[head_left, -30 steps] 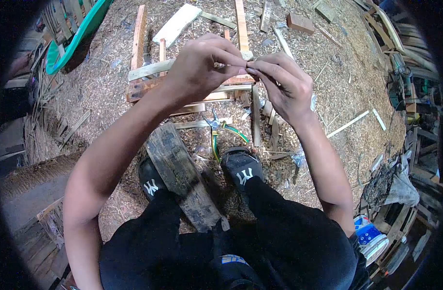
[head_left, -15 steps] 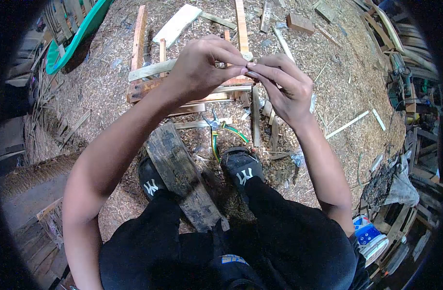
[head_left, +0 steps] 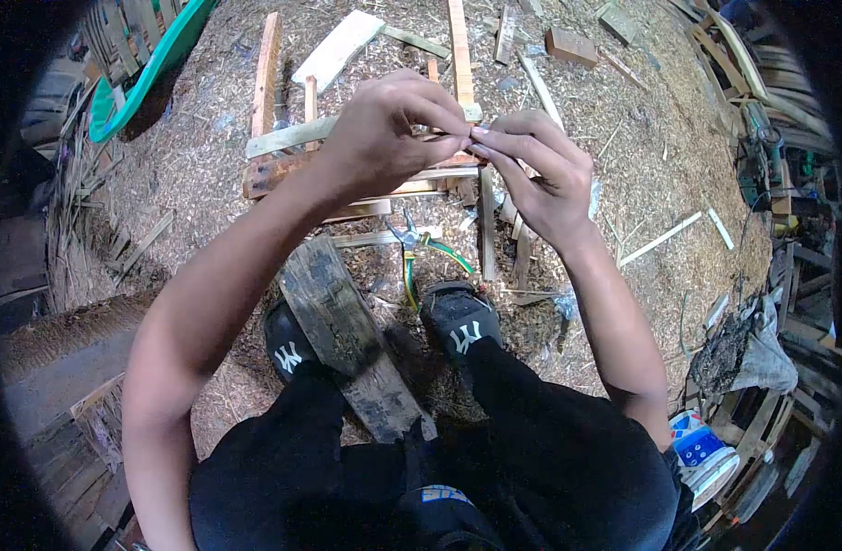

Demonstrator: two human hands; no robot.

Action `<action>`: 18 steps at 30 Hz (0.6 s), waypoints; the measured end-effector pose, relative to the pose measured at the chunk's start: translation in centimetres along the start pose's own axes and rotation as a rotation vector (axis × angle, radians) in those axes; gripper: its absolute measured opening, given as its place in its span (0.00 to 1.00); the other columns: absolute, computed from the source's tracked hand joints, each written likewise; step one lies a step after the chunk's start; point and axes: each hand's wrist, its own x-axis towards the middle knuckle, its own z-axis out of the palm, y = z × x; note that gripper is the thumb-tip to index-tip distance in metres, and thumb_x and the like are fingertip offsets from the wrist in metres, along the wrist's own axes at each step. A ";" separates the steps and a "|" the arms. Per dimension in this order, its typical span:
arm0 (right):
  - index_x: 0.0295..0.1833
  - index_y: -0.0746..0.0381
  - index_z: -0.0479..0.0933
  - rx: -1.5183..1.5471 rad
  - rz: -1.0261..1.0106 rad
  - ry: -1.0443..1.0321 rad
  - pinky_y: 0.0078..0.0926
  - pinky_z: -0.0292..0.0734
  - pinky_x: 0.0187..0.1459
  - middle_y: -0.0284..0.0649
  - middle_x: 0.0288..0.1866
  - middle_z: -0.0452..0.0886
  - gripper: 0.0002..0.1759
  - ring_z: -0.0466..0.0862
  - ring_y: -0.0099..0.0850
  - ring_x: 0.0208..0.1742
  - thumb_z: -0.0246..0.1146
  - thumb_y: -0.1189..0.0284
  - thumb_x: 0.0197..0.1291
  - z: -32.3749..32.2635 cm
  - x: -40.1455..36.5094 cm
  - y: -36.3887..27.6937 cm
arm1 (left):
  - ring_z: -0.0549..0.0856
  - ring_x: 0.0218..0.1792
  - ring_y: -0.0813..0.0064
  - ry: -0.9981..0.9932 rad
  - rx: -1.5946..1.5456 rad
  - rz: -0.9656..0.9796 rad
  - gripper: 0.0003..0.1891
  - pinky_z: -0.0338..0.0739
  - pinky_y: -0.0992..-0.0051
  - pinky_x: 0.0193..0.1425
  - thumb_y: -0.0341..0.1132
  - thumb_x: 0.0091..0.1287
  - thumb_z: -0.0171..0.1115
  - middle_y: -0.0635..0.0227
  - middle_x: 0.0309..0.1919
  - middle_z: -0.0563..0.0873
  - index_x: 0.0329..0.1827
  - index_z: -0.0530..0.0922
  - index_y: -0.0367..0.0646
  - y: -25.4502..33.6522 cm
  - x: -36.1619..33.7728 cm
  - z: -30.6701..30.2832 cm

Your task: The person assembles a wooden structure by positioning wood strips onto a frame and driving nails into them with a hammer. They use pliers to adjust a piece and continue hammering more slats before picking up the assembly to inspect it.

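Over a wooden frame on the ground, my left hand and my right hand meet at their fingertips. Both are closed in a pinch, thumb against forefinger. Whatever sits between the fingertips is too small to make out. Below them, pliers with green and yellow handles lie with the handles spread, just in front of my right shoe. A dark weathered wooden block lies between my legs, beside my left shoe. The hands hide part of the frame.
Wood shavings cover the ground. A pale board and a brown wood block lie at the far side. A green curved edge stands at upper left. A blue and white bucket is at lower right, near stacked scrap wood.
My fingertips have shifted very slightly where they meet, both hands still pinched together. The pliers, block and frame lie as before.
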 end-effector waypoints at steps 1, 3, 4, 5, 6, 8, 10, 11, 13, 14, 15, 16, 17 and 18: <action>0.49 0.63 0.89 0.011 0.000 0.001 0.30 0.85 0.44 0.41 0.42 0.88 0.12 0.89 0.34 0.43 0.75 0.80 0.57 0.0 -0.1 0.2 | 0.88 0.44 0.72 0.009 -0.002 -0.006 0.06 0.82 0.70 0.52 0.24 0.60 0.76 0.67 0.39 0.93 0.39 0.93 0.44 0.0 0.0 0.0; 0.50 0.63 0.89 0.021 0.002 0.002 0.30 0.85 0.45 0.42 0.42 0.89 0.14 0.89 0.34 0.43 0.75 0.81 0.58 0.0 -0.4 0.2 | 0.88 0.44 0.72 0.012 0.012 0.007 0.06 0.82 0.71 0.52 0.25 0.60 0.77 0.67 0.39 0.93 0.38 0.93 0.44 0.1 -0.1 0.0; 0.52 0.64 0.88 0.069 0.083 0.061 0.28 0.85 0.45 0.42 0.43 0.89 0.14 0.89 0.31 0.44 0.73 0.81 0.61 0.1 -0.6 0.1 | 0.88 0.44 0.71 0.017 0.028 0.020 0.05 0.82 0.71 0.52 0.25 0.60 0.77 0.67 0.38 0.93 0.38 0.93 0.44 0.1 -0.1 0.0; 0.55 0.65 0.86 0.117 0.164 0.120 0.26 0.85 0.45 0.41 0.43 0.89 0.14 0.89 0.29 0.44 0.72 0.82 0.63 0.1 -0.9 0.0 | 0.88 0.44 0.71 0.017 0.028 0.019 0.05 0.82 0.71 0.52 0.25 0.60 0.77 0.67 0.38 0.93 0.38 0.93 0.44 0.1 -0.1 0.0; 0.55 0.65 0.86 0.118 0.164 0.120 0.26 0.85 0.45 0.41 0.43 0.89 0.14 0.89 0.29 0.44 0.72 0.82 0.63 0.3 -1.4 -0.1 | 0.89 0.44 0.71 0.023 0.028 0.018 0.05 0.82 0.71 0.52 0.25 0.59 0.77 0.67 0.38 0.93 0.37 0.93 0.44 0.1 -0.1 0.0; 0.58 0.67 0.84 0.254 0.547 0.318 0.23 0.83 0.44 0.39 0.42 0.89 0.13 0.87 0.23 0.43 0.67 0.80 0.71 0.9 -3.1 -0.1 | 0.89 0.44 0.71 0.032 0.026 0.016 0.05 0.82 0.71 0.51 0.25 0.59 0.77 0.67 0.38 0.93 0.36 0.93 0.44 0.1 -0.1 0.1; 0.53 0.66 0.85 0.187 0.839 0.294 0.24 0.77 0.35 0.39 0.41 0.88 0.11 0.84 0.23 0.36 0.63 0.71 0.76 1.7 -6.4 0.6 | 0.89 0.44 0.72 0.033 0.043 -0.017 0.04 0.82 0.70 0.51 0.25 0.59 0.76 0.68 0.37 0.93 0.35 0.93 0.44 0.4 0.0 0.0; 0.52 0.68 0.84 0.069 0.902 0.167 0.28 0.76 0.34 0.43 0.41 0.87 0.12 0.83 0.27 0.35 0.63 0.69 0.76 2.2 -8.7 1.4 | 0.89 0.44 0.72 0.037 0.045 -0.017 0.04 0.82 0.70 0.51 0.25 0.59 0.76 0.68 0.37 0.93 0.35 0.93 0.44 0.4 0.0 0.0; 0.49 0.72 0.81 -0.112 1.029 -0.093 0.37 0.77 0.34 0.50 0.39 0.86 0.17 0.84 0.35 0.34 0.65 0.65 0.75 3.0 -11.4 1.1 | 0.89 0.43 0.72 0.046 0.037 0.015 0.05 0.83 0.70 0.50 0.25 0.59 0.76 0.67 0.37 0.93 0.36 0.93 0.45 0.1 0.0 0.1; 0.49 0.74 0.79 -0.173 1.095 -0.227 0.43 0.79 0.36 0.55 0.38 0.85 0.20 0.85 0.40 0.35 0.65 0.63 0.74 3.2 -12.4 0.4 | 0.89 0.43 0.72 0.046 0.037 0.016 0.05 0.83 0.70 0.50 0.25 0.59 0.76 0.67 0.37 0.93 0.36 0.93 0.45 0.1 0.0 0.2; 0.49 0.75 0.78 -0.197 1.082 -0.262 0.46 0.81 0.38 0.57 0.38 0.85 0.22 0.86 0.43 0.36 0.66 0.62 0.73 4.0 -14.4 0.5 | 0.89 0.43 0.72 0.050 0.043 0.015 0.05 0.83 0.70 0.50 0.25 0.59 0.76 0.68 0.37 0.93 0.36 0.93 0.45 0.1 0.0 0.2; 0.49 0.77 0.76 -0.221 1.070 -0.298 0.49 0.83 0.40 0.60 0.37 0.85 0.23 0.88 0.47 0.37 0.67 0.62 0.72 4.4 -15.1 0.0 | 0.89 0.43 0.72 0.052 0.048 0.015 0.04 0.83 0.70 0.49 0.25 0.59 0.76 0.68 0.37 0.93 0.36 0.93 0.45 0.1 0.0 0.3; 0.50 0.77 0.76 -0.194 1.164 -0.406 0.51 0.84 0.45 0.63 0.39 0.85 0.24 0.89 0.55 0.39 0.69 0.62 0.70 4.3 -15.6 -0.4 | 0.89 0.43 0.72 0.050 0.046 0.016 0.04 0.83 0.70 0.49 0.25 0.59 0.76 0.68 0.37 0.93 0.36 0.93 0.45 0.1 0.1 0.3; 0.50 0.77 0.76 -0.224 1.013 -0.429 0.50 0.85 0.42 0.64 0.39 0.85 0.24 0.88 0.58 0.37 0.70 0.63 0.69 4.8 -17.4 0.0 | 0.89 0.42 0.72 0.048 0.029 0.026 0.04 0.83 0.70 0.49 0.25 0.59 0.77 0.68 0.37 0.93 0.36 0.93 0.44 0.0 0.1 0.3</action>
